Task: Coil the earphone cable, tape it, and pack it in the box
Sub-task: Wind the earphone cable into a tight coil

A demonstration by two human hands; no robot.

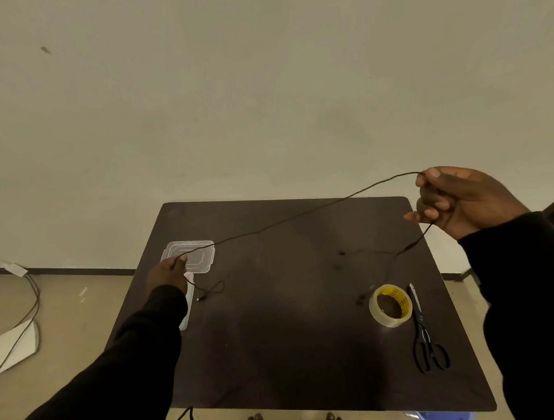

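The earphone cable (301,216) runs as a thin dark line across the middle of the frame, stretched above the counter (293,353) between both hands. The left hand (167,275), centre left, has its fingers closed on one end; the right hand (455,200), at the right edge, has its fingers clamped on the other, a tail drooping below. It looks light, limp and prone to tangling, so pinching it close to the forming loops seems wise. The clear box (204,255) sits just beyond the left hand; tape roll (390,305) and scissors (425,333) lie lower right.
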